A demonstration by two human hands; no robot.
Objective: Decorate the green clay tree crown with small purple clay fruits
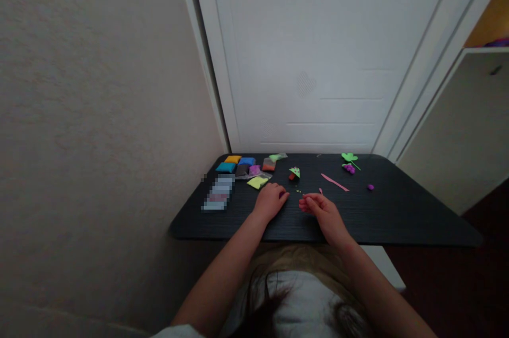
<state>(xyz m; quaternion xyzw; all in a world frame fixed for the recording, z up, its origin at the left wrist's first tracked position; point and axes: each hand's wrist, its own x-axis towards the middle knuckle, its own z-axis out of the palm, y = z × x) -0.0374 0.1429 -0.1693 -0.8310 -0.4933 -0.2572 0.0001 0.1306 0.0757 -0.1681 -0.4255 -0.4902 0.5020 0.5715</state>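
Observation:
My left hand (pixel 271 201) rests on the dark table with its fingers curled, and a dark purple lump (pixel 282 195) shows between thumb and fingers. To its right, my right hand (pixel 321 211) is raised slightly with thumb and fingers pinched together; what they hold, if anything, is too small to make out. A short pink tool end (pixel 321 191) sticks up behind the right hand; I cannot tell whether that hand touches it. Tiny yellow crumbs (pixel 298 191) lie between the hands. Just beyond them stands a small clay mushroom (pixel 294 173) with a spotted green cap.
Clay packets (pixel 247 161) in several colours sit at the back left, with an opened yellow packet (pixel 258 182) nearer. A pink knife (pixel 335 182), purple ball (pixel 370 187), purple cluster (pixel 349 169) and green clover (pixel 350 157) lie right. A white door (pixel 306 51) stands behind the table (pixel 382 221).

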